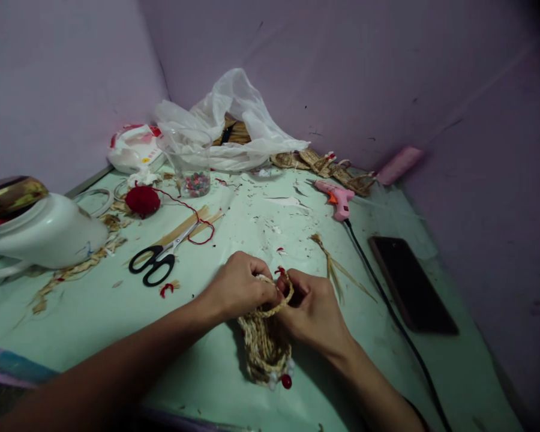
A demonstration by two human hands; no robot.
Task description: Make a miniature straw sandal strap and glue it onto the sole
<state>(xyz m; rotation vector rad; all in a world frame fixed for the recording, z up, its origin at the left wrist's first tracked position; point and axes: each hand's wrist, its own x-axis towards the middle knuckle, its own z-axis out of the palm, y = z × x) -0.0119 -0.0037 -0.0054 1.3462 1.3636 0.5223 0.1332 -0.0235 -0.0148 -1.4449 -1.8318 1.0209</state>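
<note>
Near the front of the table lies a woven straw piece [266, 348], long and narrow, with a red bead [287, 381] and pale beads at its near end. A braided straw cord [290, 293] loops up from its far end, with a bit of red yarn [279, 271] at the top. My left hand [245, 285] is closed on the loop from the left, fingers curled. My right hand [312, 306] pinches the cord from the right, its fingertips close to those of my left. Exactly what lies between the fingertips is hidden.
Black-handled scissors [157, 264] and a red yarn ball [143, 201] lie at left, beside a white teapot-like vessel [67, 231]. Behind stand a clear cup of beads [196, 183] and a white plastic bag [247, 102]. At right are a pink glue gun [337, 197], its black cable [387, 300] and a phone [411, 285].
</note>
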